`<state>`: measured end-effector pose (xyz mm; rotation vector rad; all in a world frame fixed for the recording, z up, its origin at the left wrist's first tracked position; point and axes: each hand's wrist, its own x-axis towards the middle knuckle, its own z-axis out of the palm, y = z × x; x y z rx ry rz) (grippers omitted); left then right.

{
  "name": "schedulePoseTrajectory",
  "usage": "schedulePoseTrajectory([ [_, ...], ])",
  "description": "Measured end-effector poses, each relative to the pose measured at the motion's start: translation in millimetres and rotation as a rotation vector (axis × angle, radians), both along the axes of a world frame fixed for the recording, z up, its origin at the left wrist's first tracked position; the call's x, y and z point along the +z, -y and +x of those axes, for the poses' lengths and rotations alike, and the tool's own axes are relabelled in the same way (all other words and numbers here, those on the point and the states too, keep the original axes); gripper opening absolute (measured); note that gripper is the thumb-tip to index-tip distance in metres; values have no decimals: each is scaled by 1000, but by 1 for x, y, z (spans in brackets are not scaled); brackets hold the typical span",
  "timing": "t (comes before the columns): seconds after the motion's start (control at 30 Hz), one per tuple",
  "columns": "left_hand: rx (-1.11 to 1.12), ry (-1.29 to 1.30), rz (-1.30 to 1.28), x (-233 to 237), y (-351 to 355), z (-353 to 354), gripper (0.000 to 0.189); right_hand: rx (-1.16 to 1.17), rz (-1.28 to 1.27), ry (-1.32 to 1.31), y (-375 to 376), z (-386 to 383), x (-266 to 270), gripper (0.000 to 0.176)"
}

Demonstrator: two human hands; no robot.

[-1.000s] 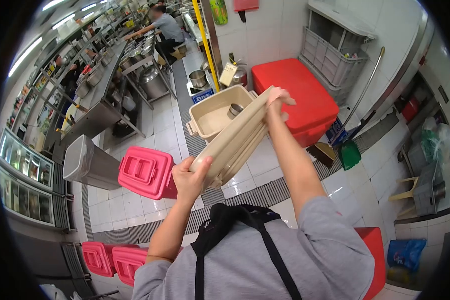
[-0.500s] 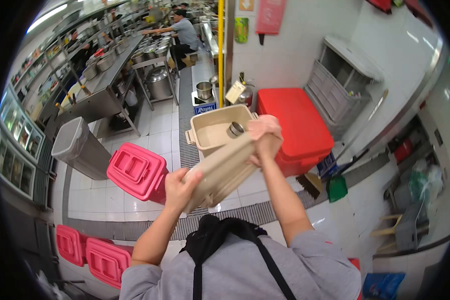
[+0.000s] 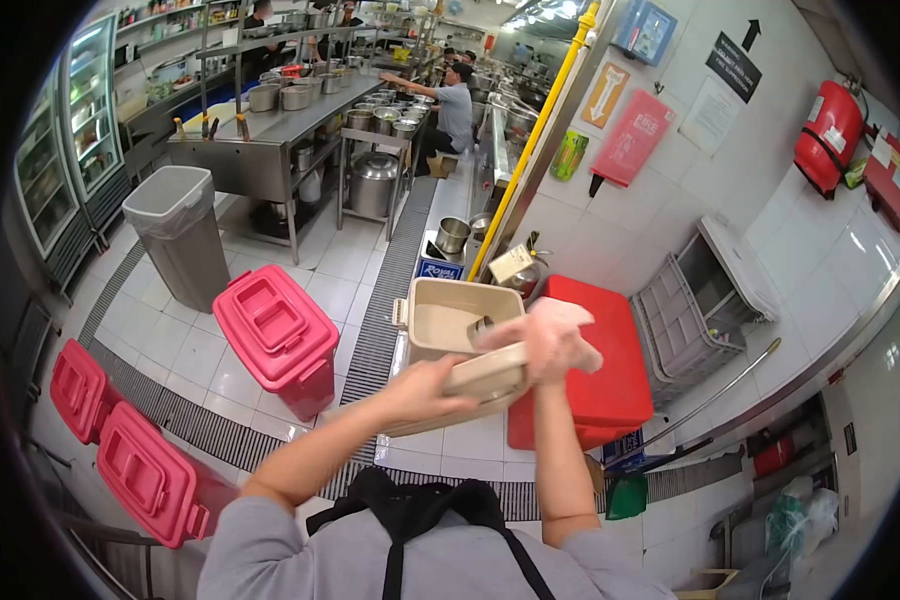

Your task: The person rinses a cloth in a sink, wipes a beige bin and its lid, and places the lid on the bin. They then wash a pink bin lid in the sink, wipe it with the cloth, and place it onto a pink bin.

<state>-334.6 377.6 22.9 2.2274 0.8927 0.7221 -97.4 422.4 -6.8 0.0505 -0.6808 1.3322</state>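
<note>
A beige lid (image 3: 490, 382) is tilted in front of me, its near end hidden behind my left arm. My left hand (image 3: 422, 390) grips the lid's edge, fingers on top. At the lid's far right end, my right hand (image 3: 548, 365) is closed round a pale pink cloth (image 3: 560, 325), which lies against the lid; blur softens its fingers. Just beyond the lid stands an uncovered beige bin (image 3: 440, 312), with a small metal cup (image 3: 480, 330) inside, partly covered by the lid and cloth.
A red cooler box (image 3: 610, 370) stands right of the bin. Pink lidded bins (image 3: 275, 330) and a grey trash can (image 3: 175, 240) are to the left. A yellow pipe (image 3: 535, 140) rises behind. Farther back, a person (image 3: 455, 110) reaches toward pots beside a steel counter (image 3: 260, 145).
The lid has turned from a steep slant to a flatter tilt. My right hand with the cloth is at its far right end, and my view has lifted toward the kitchen.
</note>
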Motion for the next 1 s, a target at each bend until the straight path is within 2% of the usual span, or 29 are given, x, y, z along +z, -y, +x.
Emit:
schedulePoseTrajectory([
  [0.07, 183, 110, -53, -9, -11, 26, 44, -940, -19, 709, -29, -9, -21, 38],
  [0.1, 167, 100, -64, -19, -18, 29, 44, -604, -67, 564, -13, -15, 26, 31],
  [0.13, 240, 282, -232, -30, -25, 30, 38, -274, -115, 403, 6, -18, 78, 26],
  [0.17, 316, 456, -402, -42, -33, 30, 35, -374, -110, 305, 6, -4, 84, 21],
  [0.2, 362, 522, -418, -57, -50, 26, 34, -475, -101, 205, 7, 6, 86, 18],
  [0.23, 407, 596, -426, -68, -66, 21, 34, -542, -107, 217, 12, 17, 89, 18],
  [0.3, 434, 654, -468, -71, -82, 16, 33, -637, -180, 510, 28, 23, 74, 17],
  [0.33, 480, 714, -516, -75, -84, 18, 32, -748, -224, 736, 29, 14, 54, 18],
  [0.37, 465, 704, -526, -81, -84, 26, 32, -959, -273, 1037, 29, -12, 27, 18],
  [0.4, 427, 629, -175, -87, -81, 35, 30, -1107, -299, 1207, 26, -43, 10, 19],
  [0.43, 376, 547, 172, -94, -78, 42, 29, -1200, -307, 1231, 27, -79, -5, 21],
  [0.47, 577, 118, 777, -101, -79, 37, 23, -1243, -314, 1209, 24, -100, -10, 22],
  [0.53, 454, 143, 983, -29, -47, 40, 21, -1266, -358, 1267, 7, -95, 9, 25],
  [0.57, 444, 141, 989, -23, -39, 32, 21, -1240, -391, 1335, -2, -78, 28, 27],
  [0.63, 349, 708, -120, -27, -12, 17, 17, -1025, -564, 1413, -28, -24, 72, 31],
  [0.67, 337, 698, -119, -26, -7, 11, 17, -784, -712, 1438, -29, -3, 99, 33],
  [0.73, 232, 746, 16, -26, 0, 0, 22, -1282, -777, 1372, -65, 4, 79, 34],
  [0.77, 227, 744, 19, -28, -2, -2, 22, -1449, -808, 1355, -73, -6, 75, 35],
  [0.83, 329, 757, -19, -34, -18, -2, 23, -1504, -656, 1388, -58, -50, 58, 37],
  [0.9, 362, 754, -41, -37, -35, 0, 25, -1291, -391, 1389, -16, -110, 26, 40],
  [0.97, 397, 744, -81, -53, -50, -4, 26, -967, -231, 1264, 30, -163, -3, 43],
  [1.0, 361, 678, 108, -65, -60, -11, 28, -808, -190, 1199, 41, -175, -12, 42],
])
